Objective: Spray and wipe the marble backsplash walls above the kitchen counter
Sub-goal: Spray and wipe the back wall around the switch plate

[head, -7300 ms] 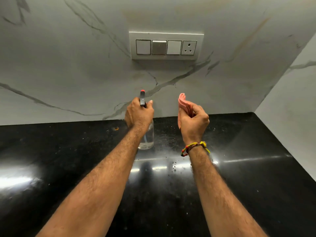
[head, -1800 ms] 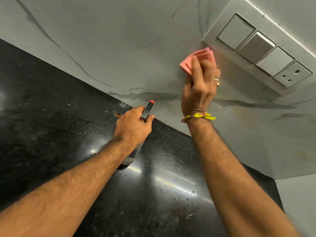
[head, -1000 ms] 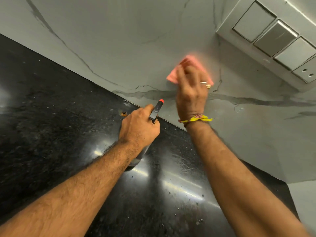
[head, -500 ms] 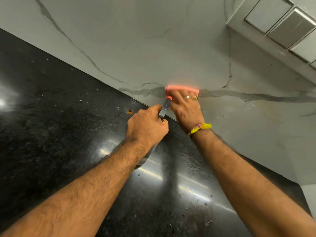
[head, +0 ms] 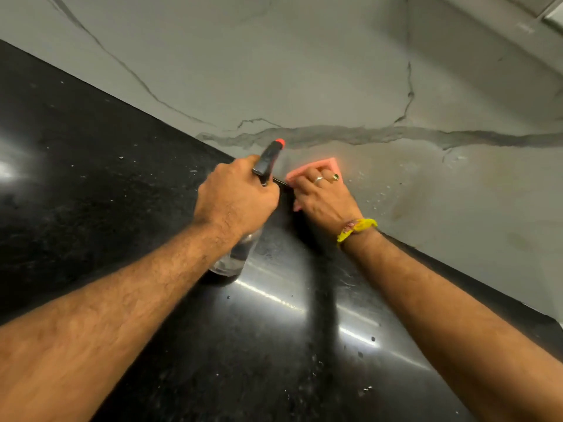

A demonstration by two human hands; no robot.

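Lower now, right hand (head: 324, 197) presses one cloth (head: 327, 164) — left hand (head: 236, 199) grips one bottle (head: 236, 254)

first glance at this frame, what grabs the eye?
The pink cloth, pressed by the right hand against the marble wall just above the black counter, mid-frame. Right beside it, the left hand grips a clear spray bottle with an orange-tipped nozzle, its base on or just above the counter. A dark grey vein runs across the wall above both hands, and a yellow wristband stands out on the right wrist.
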